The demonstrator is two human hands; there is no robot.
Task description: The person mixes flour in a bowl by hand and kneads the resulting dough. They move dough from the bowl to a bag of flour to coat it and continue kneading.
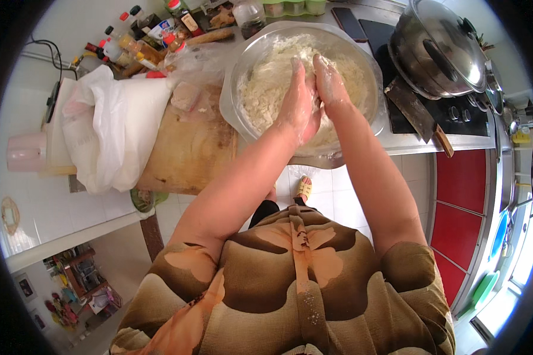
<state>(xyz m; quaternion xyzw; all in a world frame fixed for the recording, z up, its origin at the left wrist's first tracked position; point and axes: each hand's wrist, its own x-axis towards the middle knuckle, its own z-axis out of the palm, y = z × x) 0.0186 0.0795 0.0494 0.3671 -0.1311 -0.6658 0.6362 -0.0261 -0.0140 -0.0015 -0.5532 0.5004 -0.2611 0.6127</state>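
Observation:
A wide metal basin (244, 57) holds pale, crumbly flour dough (266, 84). Over its middle, my left hand (300, 104) and my right hand (331, 84) are close together, palms facing inward and fingers pointing away from me. Flour and bits of dough coat both hands. Whether anything lies between the palms is hidden. Left of the basin is a wooden cutting board (191, 146) with a small plastic bag of pale contents (186, 97) on it.
A large white sack (120, 128) leans at the board's left. Sauce bottles (146, 44) crowd the back left. At right, a lidded steel pot (439, 53) stands on the black cooktop (399, 120); a cleaver (415, 108) lies near the counter edge. A phone (349, 24) lies behind the basin.

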